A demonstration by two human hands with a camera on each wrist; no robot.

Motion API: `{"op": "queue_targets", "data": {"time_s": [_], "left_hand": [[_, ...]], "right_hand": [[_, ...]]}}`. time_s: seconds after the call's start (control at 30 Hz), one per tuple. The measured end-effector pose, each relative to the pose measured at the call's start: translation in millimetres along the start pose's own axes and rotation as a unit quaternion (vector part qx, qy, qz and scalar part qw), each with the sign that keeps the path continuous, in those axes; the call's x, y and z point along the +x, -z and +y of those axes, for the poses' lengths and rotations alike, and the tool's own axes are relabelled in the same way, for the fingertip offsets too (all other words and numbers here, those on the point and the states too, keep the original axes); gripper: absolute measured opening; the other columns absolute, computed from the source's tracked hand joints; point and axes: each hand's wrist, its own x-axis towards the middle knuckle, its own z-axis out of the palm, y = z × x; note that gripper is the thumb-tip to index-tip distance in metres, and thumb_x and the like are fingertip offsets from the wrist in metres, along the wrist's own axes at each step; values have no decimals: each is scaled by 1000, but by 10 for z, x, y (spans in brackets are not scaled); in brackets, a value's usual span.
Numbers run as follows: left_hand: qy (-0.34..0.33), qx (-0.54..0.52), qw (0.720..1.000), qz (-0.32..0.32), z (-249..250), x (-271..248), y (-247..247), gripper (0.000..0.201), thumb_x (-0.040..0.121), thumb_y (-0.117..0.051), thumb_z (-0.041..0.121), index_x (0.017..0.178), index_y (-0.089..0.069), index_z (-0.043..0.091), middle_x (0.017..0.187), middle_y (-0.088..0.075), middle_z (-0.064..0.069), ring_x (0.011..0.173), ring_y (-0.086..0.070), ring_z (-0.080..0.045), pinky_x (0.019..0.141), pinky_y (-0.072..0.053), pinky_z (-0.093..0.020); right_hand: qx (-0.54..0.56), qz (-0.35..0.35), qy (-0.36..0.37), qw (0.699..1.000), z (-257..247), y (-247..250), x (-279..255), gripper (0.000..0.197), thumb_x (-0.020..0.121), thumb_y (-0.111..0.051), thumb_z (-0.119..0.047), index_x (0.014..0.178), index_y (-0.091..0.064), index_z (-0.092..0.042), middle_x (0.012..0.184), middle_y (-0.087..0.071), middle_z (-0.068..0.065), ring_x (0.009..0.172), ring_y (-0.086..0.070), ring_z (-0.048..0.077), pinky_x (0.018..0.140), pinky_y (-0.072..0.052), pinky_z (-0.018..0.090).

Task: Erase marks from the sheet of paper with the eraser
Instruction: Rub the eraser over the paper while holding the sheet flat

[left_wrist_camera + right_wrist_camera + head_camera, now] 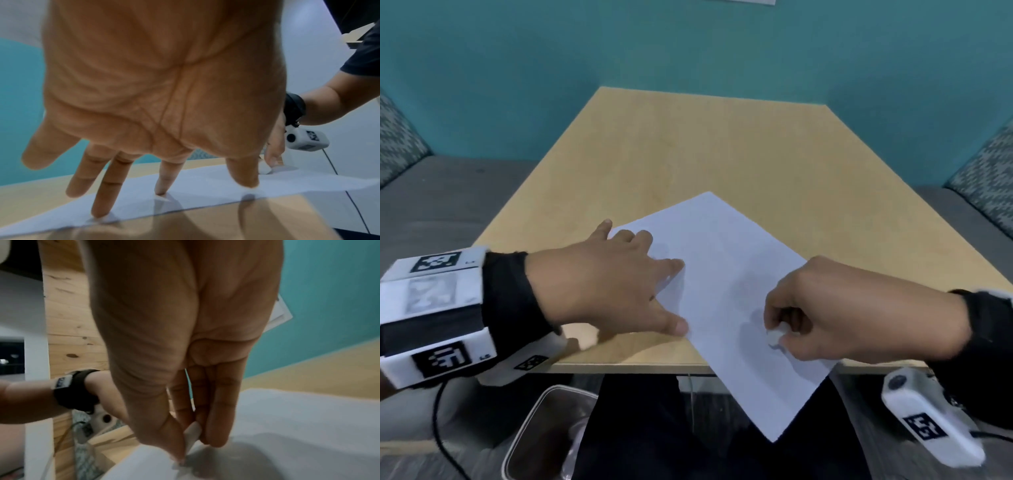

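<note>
Head view shows the left hand (599, 284) spread flat, fingertips pinning a smooth white sheet of paper (726, 274) angled on the pale wooden table (688, 154), its near corner overhanging the edge, while the right hand (825, 315) pinches a small white eraser (774, 335) against it.

It looks like an office lounge or study booth. A pale wood-laminate table (688, 154) butts against a plain teal wall (688, 44), and grey upholstered bench seats (438, 195) run along both sides, each backed by cushions in a grey-green zigzag weave (986, 178). A corner of a white notice (746, 1) hangs on the wall, and knotty wood panelling (68, 321) shows in the right wrist view.
</note>
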Motion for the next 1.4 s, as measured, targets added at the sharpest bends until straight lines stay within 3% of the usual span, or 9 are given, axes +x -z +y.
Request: {"op": "queue_targets", "data": {"time_s": [0.13,0.27,0.33,0.37,0.47,0.8,1.03,1.2,1.4], "left_hand": [[-45,10,999,4,86,-146,81,77,85,-38,92,140,-54,40,136,-44,9,129,-46,-17,108,-34,-34],[-67,-52,996,-2,229,-75,206,76,79,-60,90,138,-51,43,136,-45,18,97,-58,-5,82,-50,-32],[-73,-54,996,-14,233,87,219,102,77,-68,86,162,-25,50,168,-27,14,135,-53,-13,104,-49,-39],[-70,-45,996,-33,239,153,232,117,75,-69,88,167,-6,53,178,-6,13,157,-32,-20,118,-41,-47],[-53,-32,995,-75,242,269,219,133,68,-65,96,162,20,57,174,28,19,165,16,-26,128,-18,-64],[-26,-35,994,-96,224,313,165,138,63,-68,96,159,24,59,174,30,13,165,13,-36,125,-23,-64],[-29,-40,994,-99,234,343,133,145,58,-72,97,158,27,59,173,34,12,164,15,-39,124,-26,-62],[-31,-42,994,-97,232,331,134,145,58,-71,97,157,28,60,174,32,12,164,16,-38,125,-26,-63],[-30,-48,994,-93,215,334,113,145,57,-71,98,158,27,60,173,33,13,164,17,-38,126,-23,-66]], "right_hand": [[4,4,-48,999,206,74,-89,15,89,-73,-41,101,-75,-33,81,-72,-18,83,-66,-1,71,-55,21],[-5,-15,-73,997,363,170,-98,13,87,-75,-39,99,-78,-33,78,-72,-19,86,-65,-6,71,-53,17],[1,-17,-75,997,361,215,-75,15,86,-78,-39,100,-78,-34,79,-73,-19,87,-65,-7,72,-54,16],[9,-10,-72,997,335,230,-53,15,86,-79,-38,101,-78,-34,79,-73,-18,86,-66,-7,72,-54,16],[43,30,-37,998,197,221,69,18,84,-81,-31,102,-79,-31,80,-75,-16,82,-69,-2,72,-55,17],[1,89,12,996,36,3,469,20,92,-73,-35,108,-78,-24,85,-74,-12,80,-64,5,65,-44,6],[21,11,56,998,-69,22,370,19,89,-75,-38,105,-77,-30,85,-74,-14,80,-67,4,74,-54,19],[-13,84,13,996,12,53,518,17,89,-72,-31,103,-78,-24,79,-73,-12,77,-65,6,72,-55,26],[4,20,42,999,-126,32,434,18,86,-75,-35,103,-77,-28,80,-72,-13,77,-67,6,73,-57,26]]}}
